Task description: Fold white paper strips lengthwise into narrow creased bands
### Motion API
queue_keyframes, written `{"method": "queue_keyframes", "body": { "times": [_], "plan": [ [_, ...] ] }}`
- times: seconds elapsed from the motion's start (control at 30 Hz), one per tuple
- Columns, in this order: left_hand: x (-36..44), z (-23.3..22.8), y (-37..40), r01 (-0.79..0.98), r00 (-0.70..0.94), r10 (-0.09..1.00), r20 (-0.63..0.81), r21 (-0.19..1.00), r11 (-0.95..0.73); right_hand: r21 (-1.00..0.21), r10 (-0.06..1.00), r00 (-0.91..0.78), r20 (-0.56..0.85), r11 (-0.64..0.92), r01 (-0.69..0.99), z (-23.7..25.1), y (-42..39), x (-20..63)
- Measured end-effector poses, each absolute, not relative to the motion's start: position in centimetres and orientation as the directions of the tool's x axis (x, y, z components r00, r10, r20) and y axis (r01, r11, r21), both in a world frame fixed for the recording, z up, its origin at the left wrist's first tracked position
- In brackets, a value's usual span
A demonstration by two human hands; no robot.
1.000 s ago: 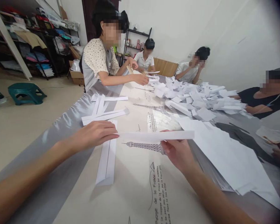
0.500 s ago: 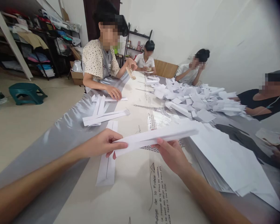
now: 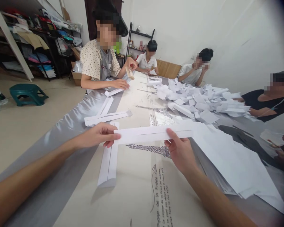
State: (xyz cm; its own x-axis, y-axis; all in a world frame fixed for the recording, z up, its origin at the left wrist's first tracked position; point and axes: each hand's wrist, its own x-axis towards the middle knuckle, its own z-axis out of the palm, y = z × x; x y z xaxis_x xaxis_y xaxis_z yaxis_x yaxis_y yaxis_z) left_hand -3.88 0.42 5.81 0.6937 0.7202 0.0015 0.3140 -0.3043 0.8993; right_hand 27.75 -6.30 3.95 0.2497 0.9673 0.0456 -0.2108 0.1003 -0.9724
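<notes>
One long table (image 3: 68,126) fills the room's centre, covered by a glossy grey cloth and a cream runner (image 3: 142,189) printed with Eiffel towers and script. White walls stand behind; cluttered shelving (image 3: 38,41) and a green stool (image 3: 28,94) occupy the left floor area. Loose white sheets (image 3: 232,160) lie at the right, and a heap of folded paper pieces (image 3: 198,101) lies beyond. Four other people sit around the table. The folded paper strip (image 3: 153,134) is held just above the runner, its long axis running left to right, nearly level, flat face toward the camera. The left hand (image 3: 97,135) pinches its left end; the right hand (image 3: 181,151) pinches its lower edge right of centre. A second folded strip (image 3: 109,162) lies on the runner beneath, pointing away from the camera.
</notes>
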Motion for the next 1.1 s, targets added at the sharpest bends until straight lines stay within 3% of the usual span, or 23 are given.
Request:
{"method": "queue_keyframes", "body": {
  "times": [0.1, 0.23, 0.37, 0.47, 0.63, 0.77, 0.93, 1.1],
  "plan": [
    [-4.6, 5.9, 1.1, 0.304, 0.641, 0.765, 0.052, 0.899, -0.316, -0.97, 0.939, 0.341, 0.039, 0.118, -0.214, 4.0, -5.8, 28.9],
    [-5.5, 5.7, 2.2, 0.234, 0.394, 0.897, 0.2, 0.922, -0.308, -0.979, 0.943, 0.331, 0.03, 0.095, -0.182, 4.1, -5.3, 29.9],
    [-6.0, 5.2, 3.0, 0.132, 0.136, 0.948, 0.287, 0.943, -0.305, -0.999, 0.998, 0.031, -0.05, -0.049, -0.015, 4.3, -5.7, 29.4],
    [-5.9, 5.0, 3.0, 0.145, 0.041, 0.95, 0.308, 0.939, -0.311, -0.989, 0.975, -0.196, -0.107, -0.085, 0.118, 4.5, -6.2, 28.9],
    [-4.9, 4.9, 2.3, 0.296, 0.086, 0.955, 0.283, 0.908, -0.296, -0.968, 0.823, -0.518, -0.232, -0.146, 0.202, 4.8, -7.0, 28.0],
    [-3.9, 4.1, 1.6, 0.361, 0.183, 0.913, 0.364, 0.839, -0.407, -0.961, 0.818, -0.514, -0.256, -0.158, 0.227, 4.7, -7.3, 27.6],
    [-3.2, 3.7, 0.3, 0.617, 0.276, 0.828, 0.489, 0.57, -0.543, -0.905, 0.839, -0.44, -0.322, -0.136, 0.402, 3.9, -7.0, 27.9],
    [-2.9, 3.2, -0.2, 0.714, 0.463, 0.724, 0.511, 0.269, -0.647, -0.862, 0.844, -0.394, -0.363, -0.144, 0.485, 3.3, -6.9, 28.1]
  ]
}}
